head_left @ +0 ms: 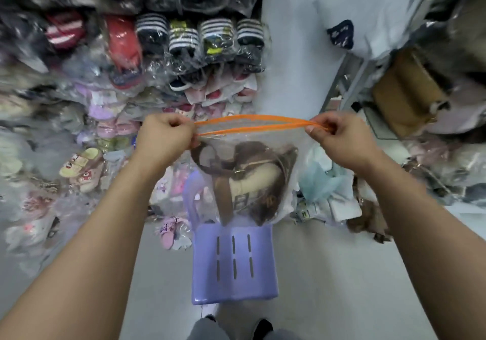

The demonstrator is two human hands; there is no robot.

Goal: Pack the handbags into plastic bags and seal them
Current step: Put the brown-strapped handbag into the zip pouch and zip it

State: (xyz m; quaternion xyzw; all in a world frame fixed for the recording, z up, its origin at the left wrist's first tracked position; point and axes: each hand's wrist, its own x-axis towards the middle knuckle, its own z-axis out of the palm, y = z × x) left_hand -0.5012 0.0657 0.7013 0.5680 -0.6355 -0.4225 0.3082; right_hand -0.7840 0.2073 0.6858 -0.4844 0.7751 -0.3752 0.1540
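Head view: nearest me stands a purple stool [234, 260]. Above it my left hand [165, 139] and right hand [339, 139] each pinch one end of the orange zip strip [249, 122] of the plastic bag [218, 142]. The brown handbag [252, 181] already sits inside. The strip gapes open, so I judge sealing remains. Wrapped slippers [184, 37] lie stacked beyond.

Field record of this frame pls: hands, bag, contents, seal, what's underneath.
left hand: pinches left end of zip strip
right hand: pinches its right end
bag: clear plastic, held up between the hands
contents: brown and beige handbag
seal: open, orange strips apart in the middle
below: purple stool
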